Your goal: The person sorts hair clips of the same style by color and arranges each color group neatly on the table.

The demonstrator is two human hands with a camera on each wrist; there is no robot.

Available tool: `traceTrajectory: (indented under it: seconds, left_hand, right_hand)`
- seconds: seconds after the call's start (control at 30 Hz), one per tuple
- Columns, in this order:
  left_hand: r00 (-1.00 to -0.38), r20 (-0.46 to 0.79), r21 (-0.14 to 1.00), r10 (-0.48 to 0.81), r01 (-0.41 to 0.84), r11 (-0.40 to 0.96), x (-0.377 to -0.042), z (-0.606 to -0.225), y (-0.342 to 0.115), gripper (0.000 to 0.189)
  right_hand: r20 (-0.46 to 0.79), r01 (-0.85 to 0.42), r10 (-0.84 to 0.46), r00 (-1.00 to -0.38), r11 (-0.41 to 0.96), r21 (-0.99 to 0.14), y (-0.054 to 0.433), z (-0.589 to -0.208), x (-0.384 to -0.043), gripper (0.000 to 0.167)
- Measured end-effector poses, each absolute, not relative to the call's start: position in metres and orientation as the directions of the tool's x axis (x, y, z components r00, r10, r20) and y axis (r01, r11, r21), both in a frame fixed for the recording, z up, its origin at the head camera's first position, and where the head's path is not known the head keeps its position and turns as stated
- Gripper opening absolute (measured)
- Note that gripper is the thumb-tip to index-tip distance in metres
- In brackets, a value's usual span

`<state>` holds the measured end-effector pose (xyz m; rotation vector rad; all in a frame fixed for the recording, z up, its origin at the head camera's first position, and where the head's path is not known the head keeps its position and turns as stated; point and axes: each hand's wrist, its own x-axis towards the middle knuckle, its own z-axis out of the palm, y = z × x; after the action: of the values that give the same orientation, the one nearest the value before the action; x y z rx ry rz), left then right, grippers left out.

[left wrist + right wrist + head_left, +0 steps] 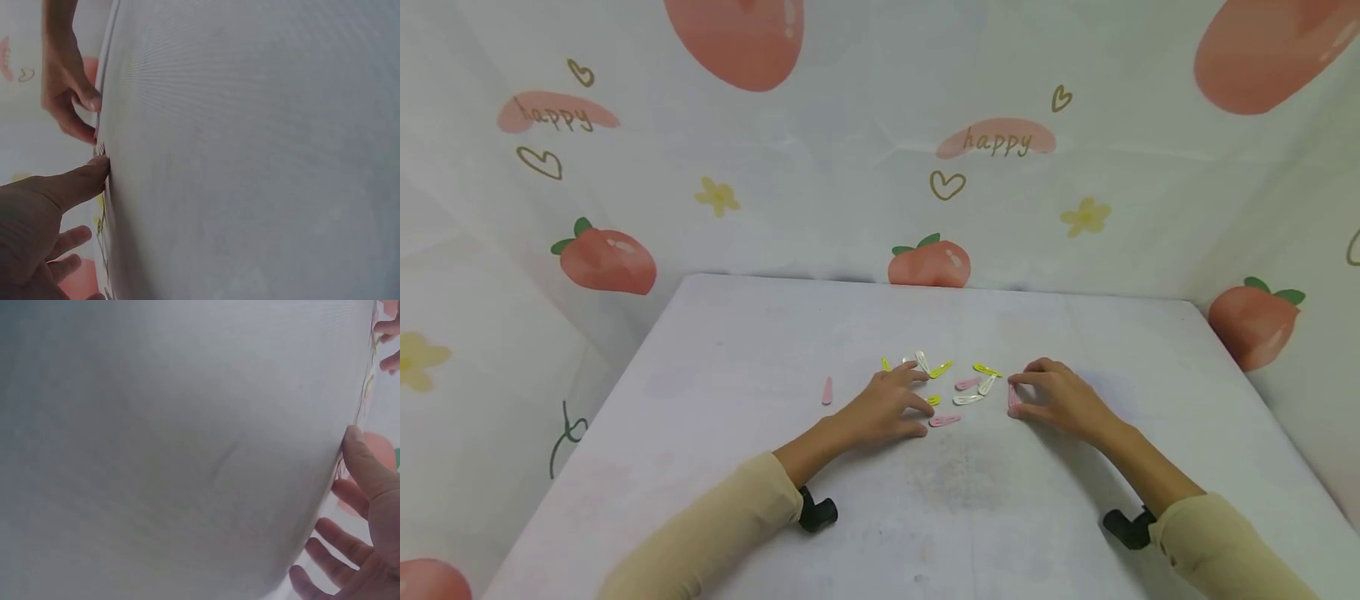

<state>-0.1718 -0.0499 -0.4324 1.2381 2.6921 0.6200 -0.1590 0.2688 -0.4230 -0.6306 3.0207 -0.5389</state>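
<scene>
In the head view small snap hair clips in pink, yellow and white lie scattered mid-table. My right hand (1063, 402) pinches a pink hair clip (1013, 395) by its ends, thumb at the near end and index finger at the far one. Over the left part of the scatter my left hand (887, 406) is spread, its fingers apart. A yellow hair clip (933, 400) shows by its fingertips, and a pink clip (945, 421) lies near its thumb. The left wrist view shows the left thumb (81, 181) low at the table surface.
Between the hands lie white clips (967, 400), another pink clip (967, 384) and a yellow clip (987, 370). A lone pink clip (827, 391) rests left of the left hand. Behind the white table (760, 325) hangs a peach-print cloth (850, 167).
</scene>
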Motion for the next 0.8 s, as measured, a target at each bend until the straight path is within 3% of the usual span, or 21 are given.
traceTrajectory:
  seconds: [0.33, 0.63, 0.8]
  left_hand:
    - [-0.645, 0.084, 0.415, 0.760, 0.716, 0.561, -0.172, -0.433, -0.040, 0.022]
    - [-0.675, 0.051, 0.341, 0.736, 0.705, 0.622, -0.178, -0.433, -0.027, 0.053]
    - [-0.680, 0.020, 0.348, 0.733, 0.692, 0.632, -0.182, -0.433, -0.022, 0.055]
  right_hand:
    - [0.058, -0.358, -0.363, -0.930, 0.856, -0.373, 0.270, -0.425, -0.161, 0.050]
    - [0.037, -0.339, -0.353, -0.935, 0.856, -0.389, 0.271, -0.425, -0.163, 0.051]
    - [0.027, -0.343, -0.361, -0.932, 0.856, -0.386, 0.271, -0.425, -0.164, 0.051]
